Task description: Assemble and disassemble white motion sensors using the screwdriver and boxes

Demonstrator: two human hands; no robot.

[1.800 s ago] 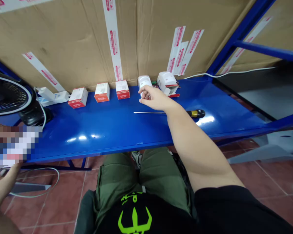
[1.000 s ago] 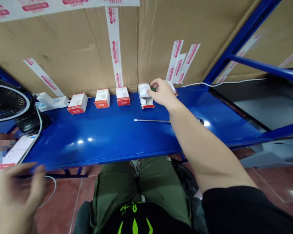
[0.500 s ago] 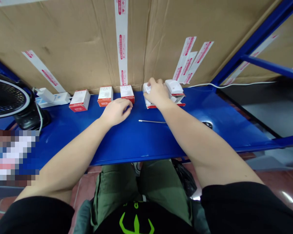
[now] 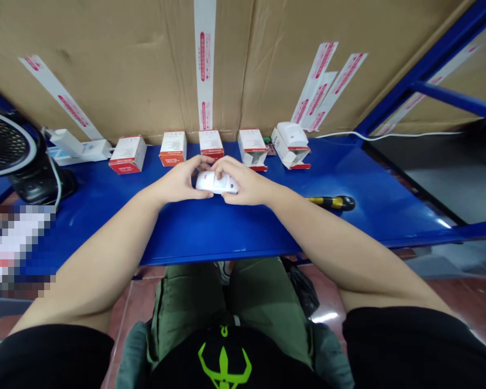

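Observation:
Both my hands meet over the blue metal shelf (image 4: 210, 227), holding a white plastic device (image 4: 216, 182) with a rounded casing. My left hand (image 4: 182, 181) grips its left end and my right hand (image 4: 243, 181) covers its right end. Four small white-and-red boxes stand in a row just beyond my hands; the nearest to them is a red-edged box (image 4: 211, 143). At the right end of the row, another white device (image 4: 290, 138) rests on an open box. A screwdriver with a black-and-yellow handle (image 4: 332, 203) lies to the right, its shaft hidden behind my right forearm.
A cardboard wall with white-and-red tape (image 4: 204, 70) rises behind the shelf. A black desk fan (image 4: 8, 146) and a white power strip (image 4: 79, 150) stand at the left. A pixelated patch (image 4: 14, 248) covers the left edge. A white cable runs along the back right.
The white device has left the box row and now sits between both hands, nearer me. My left hand has joined my right on it. The screwdriver handle shows again.

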